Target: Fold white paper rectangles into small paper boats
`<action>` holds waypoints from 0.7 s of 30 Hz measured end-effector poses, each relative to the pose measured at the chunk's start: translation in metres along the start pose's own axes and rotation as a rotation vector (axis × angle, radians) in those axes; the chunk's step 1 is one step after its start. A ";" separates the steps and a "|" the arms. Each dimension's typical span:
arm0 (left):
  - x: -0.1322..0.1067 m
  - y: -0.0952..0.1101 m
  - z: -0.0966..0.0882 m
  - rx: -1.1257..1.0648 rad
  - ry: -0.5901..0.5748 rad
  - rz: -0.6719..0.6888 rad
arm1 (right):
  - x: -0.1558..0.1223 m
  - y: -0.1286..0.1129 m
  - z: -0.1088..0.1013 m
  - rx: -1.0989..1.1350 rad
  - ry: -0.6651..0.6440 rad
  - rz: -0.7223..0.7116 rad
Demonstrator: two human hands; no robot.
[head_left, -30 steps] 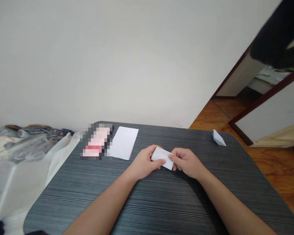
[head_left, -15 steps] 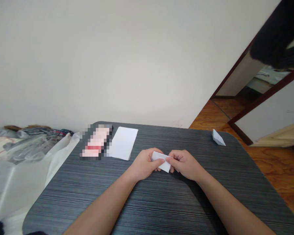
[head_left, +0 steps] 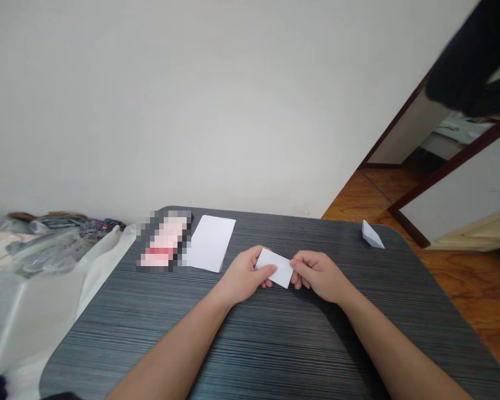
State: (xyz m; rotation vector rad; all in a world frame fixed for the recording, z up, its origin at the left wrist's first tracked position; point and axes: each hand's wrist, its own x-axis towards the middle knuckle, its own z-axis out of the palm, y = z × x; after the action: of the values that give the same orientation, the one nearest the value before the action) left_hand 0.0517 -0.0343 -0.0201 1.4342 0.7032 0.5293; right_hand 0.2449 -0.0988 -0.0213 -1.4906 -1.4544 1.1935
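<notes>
A small folded piece of white paper (head_left: 281, 270) is held between both hands above the middle of the table. My left hand (head_left: 246, 276) grips its left end, thumb flat on top and fingers underneath. At the paper's right edge, my right hand (head_left: 315, 273) pinches it between thumb and curled fingers. A stack of white paper sheets (head_left: 212, 241) lies to the left of my hands. Near the far right corner rests a folded white paper shape (head_left: 372, 235) with pointed ends.
The dark wood-grained table (head_left: 250, 355) has rounded corners and stands close to a pale wall (head_left: 233, 111). A pixelated pink and black object (head_left: 164, 241) lies left of the stack. Plastic-covered items (head_left: 45, 278) are beside the table's left edge; wooden floor (head_left: 475, 294) shows on the right.
My right thumb has slid right, from the top of the folded paper to its right edge. More of the paper's upper face shows, and both hands have shifted slightly away from me.
</notes>
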 end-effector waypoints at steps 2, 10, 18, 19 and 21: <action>0.001 -0.001 0.000 -0.006 -0.014 0.019 | 0.001 0.001 0.000 0.004 0.000 -0.001; 0.003 -0.004 -0.001 -0.050 0.022 0.015 | 0.000 0.001 0.001 0.035 -0.002 0.008; 0.003 -0.006 -0.002 -0.085 0.065 -0.013 | -0.001 0.006 -0.002 -0.030 0.014 -0.070; 0.003 -0.006 -0.002 -0.092 0.075 -0.013 | -0.001 0.007 -0.003 -0.071 0.033 -0.117; 0.002 -0.005 -0.003 -0.104 0.088 -0.008 | -0.001 0.007 -0.004 -0.175 0.065 -0.226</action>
State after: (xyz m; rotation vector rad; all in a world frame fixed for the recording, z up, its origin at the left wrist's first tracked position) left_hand 0.0510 -0.0313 -0.0257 1.3166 0.7406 0.6174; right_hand 0.2514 -0.1004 -0.0263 -1.4199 -1.6681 0.8940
